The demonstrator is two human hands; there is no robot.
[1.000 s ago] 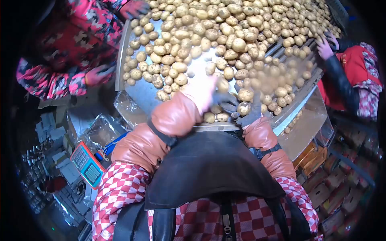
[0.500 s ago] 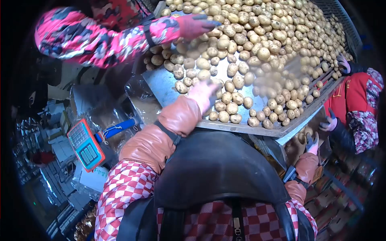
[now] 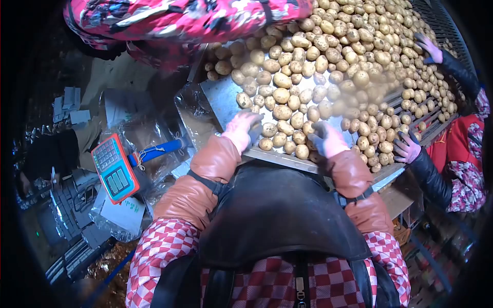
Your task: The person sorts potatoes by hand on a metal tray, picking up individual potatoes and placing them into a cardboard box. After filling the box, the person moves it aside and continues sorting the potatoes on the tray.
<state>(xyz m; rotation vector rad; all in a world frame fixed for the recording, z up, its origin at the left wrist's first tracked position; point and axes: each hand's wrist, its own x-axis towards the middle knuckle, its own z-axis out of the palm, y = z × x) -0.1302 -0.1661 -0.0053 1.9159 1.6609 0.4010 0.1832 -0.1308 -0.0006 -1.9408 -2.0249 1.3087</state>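
My left hand (image 3: 242, 132), in a pink glove with grey fingertips, is at the near edge of the metal sorting table (image 3: 215, 102). Its fingers are apart and curved beside the nearest potatoes (image 3: 280, 139), with nothing seen in its grasp. My right hand (image 3: 329, 140), gloved alike, reaches over the same edge further right. Its fingers are spread and touch or almost touch potatoes (image 3: 302, 151) at the rim; what lies under the palm is hidden. Between my hands several loose potatoes rest on bare metal. A large pile of potatoes (image 3: 370, 36) covers the far part.
A co-worker's camouflage sleeve (image 3: 205, 20) stretches across the far left. Another person's gloved hands (image 3: 408, 149) are at the right side, by the slatted rack (image 3: 452, 31). An orange-framed scale display (image 3: 115, 168) stands left on a blue post (image 3: 159, 153), near plastic wrapping and cardboard.
My right hand has come up from below the table's right side to its near edge. My left hand has drawn back toward me. The camouflage sleeve reaches further across the pile.
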